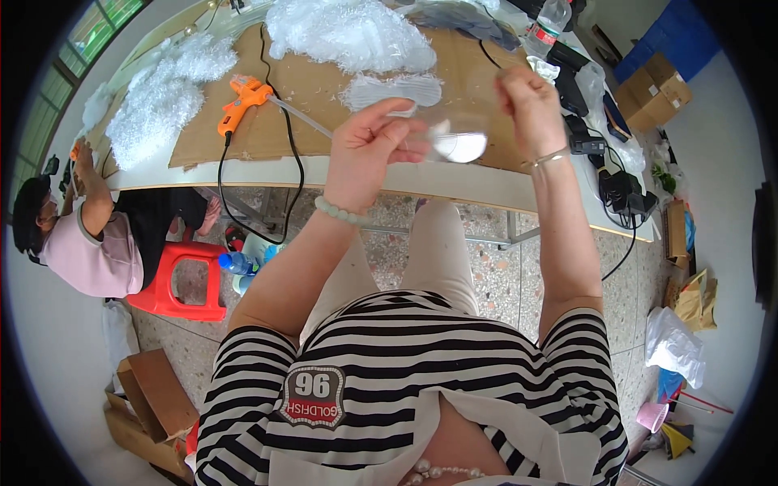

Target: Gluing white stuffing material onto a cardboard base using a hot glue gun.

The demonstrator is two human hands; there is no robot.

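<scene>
Nearest: striped shirt (389, 356), both forearms reaching forward from it. Left hand (373, 146) is up over the front edge of the worktop (389, 180), thumb and fingers pinched on a clear piece (462, 146) (thin, see-through, with a bright white patch, a bit blurred). Piece sticks out to the right of those fingertips, in the gap between the two hands. Right hand (531, 101) is farther forward and to the right, apart from the piece, fingers curled closed; can't tell if anything's in them.

Under and beyond the hands: brown cardboard sheet (474, 81) on the worktop. Orange glue gun (243, 101) lies on it, left of the left hand, pale stick (304, 117) running from it toward that hand. Black adapters (624, 194) at the right end.

Past the left hand, a flat whitish bundle (393, 91), then a bigger shiny clear heap (348, 36); second heap (162, 101) off left. Far right: plastic bottle (551, 24).
</scene>
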